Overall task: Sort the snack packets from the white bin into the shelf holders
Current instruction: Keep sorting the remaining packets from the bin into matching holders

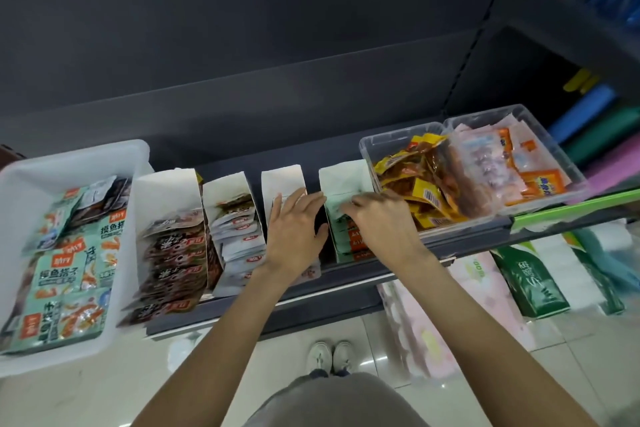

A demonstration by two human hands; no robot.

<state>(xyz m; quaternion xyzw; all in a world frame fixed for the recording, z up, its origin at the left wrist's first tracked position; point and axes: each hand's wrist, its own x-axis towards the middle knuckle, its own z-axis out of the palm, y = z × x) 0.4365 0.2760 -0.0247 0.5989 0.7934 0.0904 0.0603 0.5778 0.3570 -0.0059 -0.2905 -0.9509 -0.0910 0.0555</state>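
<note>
The white bin stands at the left of the shelf with several pale green snack packets in it. Several white paper holders stand in a row to its right: one with dark brown packets, one with white packets, a third, and a fourth with green and orange packets. My left hand lies flat over the third holder, fingers straight. My right hand is in the fourth holder, its fingers curled down onto the packets there; whether it grips one is hidden.
Two clear plastic tubs sit at the right of the shelf, one with yellow packets and one with pink and orange packets. Tissue packs lie below the shelf. My shoes stand on the tiled floor.
</note>
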